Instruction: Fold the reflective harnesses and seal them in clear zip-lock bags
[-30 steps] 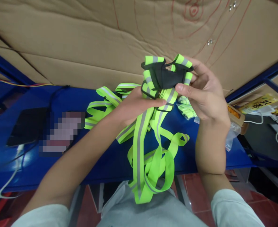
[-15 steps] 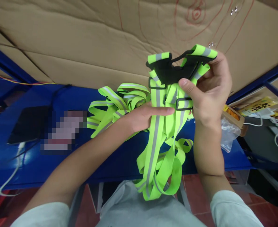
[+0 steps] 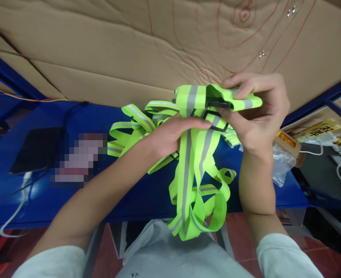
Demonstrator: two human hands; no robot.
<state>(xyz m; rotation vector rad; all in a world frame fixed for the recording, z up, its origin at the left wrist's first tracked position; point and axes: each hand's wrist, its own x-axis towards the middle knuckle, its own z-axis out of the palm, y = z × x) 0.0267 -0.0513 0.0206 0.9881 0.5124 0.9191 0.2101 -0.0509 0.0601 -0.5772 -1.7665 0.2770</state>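
Note:
Neon yellow-green reflective straps [image 3: 187,162] with a grey stripe hang in a bundle in front of me, their looped ends dangling past the table edge. My left hand [image 3: 173,133] is closed round the upper part of the bundle, thumb lying across the front. The fingers and thumb of my right hand [image 3: 263,104] pinch the folded strap at the top. A black slide adjuster [image 3: 216,120] sits on the strap between the hands. Of the black buckle [image 3: 219,104], only an edge shows under the fold. More green straps [image 3: 135,119] lie heaped on the table behind my left hand.
On the blue table [image 3: 124,193] a black phone-like device [image 3: 37,150] with a white cable lies at left, beside a blurred-out item [image 3: 80,158]. At right are a clear plastic bag [image 3: 282,164], a small box [image 3: 287,143] and yellow packaging [image 3: 318,129]. Cardboard [image 3: 100,50] stands behind.
My right hand has turned over and folded the top strap and buckle downward, so the buckle is now mostly covered. My left hand keeps its hold on the straps.

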